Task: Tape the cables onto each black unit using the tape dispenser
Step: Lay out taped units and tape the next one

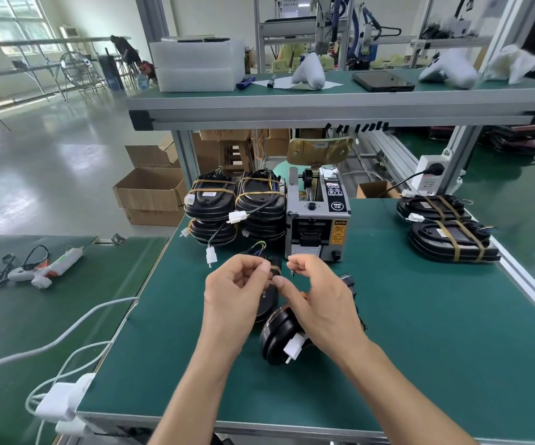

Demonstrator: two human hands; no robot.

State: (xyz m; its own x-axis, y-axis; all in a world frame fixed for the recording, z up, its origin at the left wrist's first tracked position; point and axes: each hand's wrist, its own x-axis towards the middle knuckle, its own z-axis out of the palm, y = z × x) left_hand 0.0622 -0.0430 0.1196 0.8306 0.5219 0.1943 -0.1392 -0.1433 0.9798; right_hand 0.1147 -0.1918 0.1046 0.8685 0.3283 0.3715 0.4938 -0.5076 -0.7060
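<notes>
Both hands, left hand and right hand, pinch a tape strip before the tape dispenser; press it flat across the black unit.

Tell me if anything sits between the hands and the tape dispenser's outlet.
Nothing visible does. The left hand and right hand pinch a strip of tape over the black unit, directly in front of the tape dispenser; only bare green mat lies between.
</notes>
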